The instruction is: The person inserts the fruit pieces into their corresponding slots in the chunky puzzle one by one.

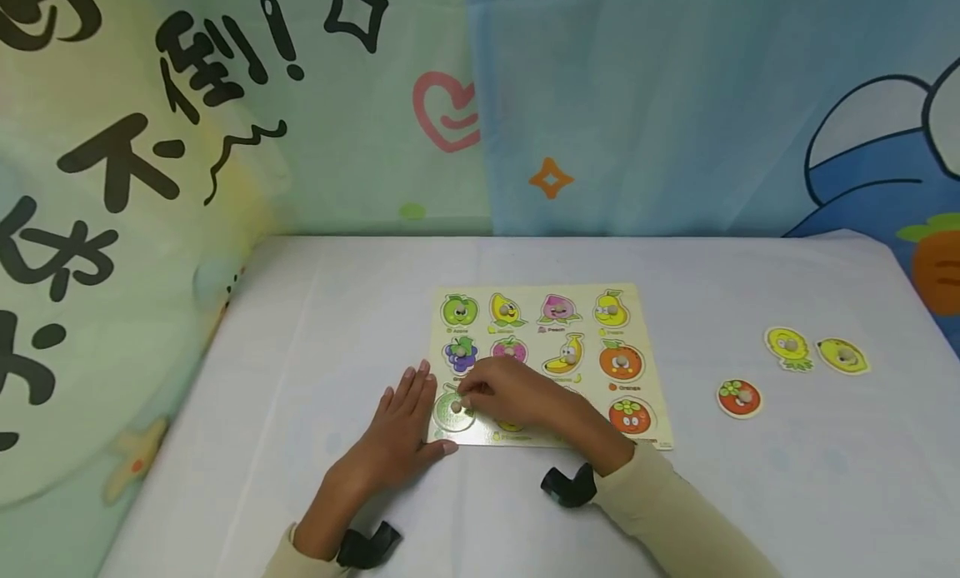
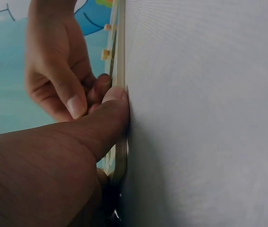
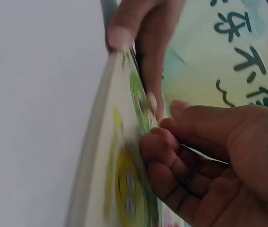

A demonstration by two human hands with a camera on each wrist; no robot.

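Observation:
A cream fruit puzzle board (image 1: 647, 307) lies flat on the white table, with rows of knobbed fruit pieces. My left hand (image 1: 397, 432) rests at its lower left corner, fingers straight along the left side and thumb on the near edge. Over the bottom left of the board reaches my right hand (image 1: 521, 391), its fingers loosely bent. Close to its fingertips is a round green fruit piece (image 1: 447, 418) seated in the corner slot. In the right wrist view, the piece's wooden knob (image 3: 149, 101) shows just apart from the thumb and fingers. My right forearm and hand partly cover the bottom row.
Three loose pieces lie right of the board: a tomato (image 1: 738, 398), a pineapple (image 1: 787, 345) and a lemon (image 1: 843, 356). A printed cloth backdrop (image 1: 637, 103) rises behind the white table (image 1: 360, 311).

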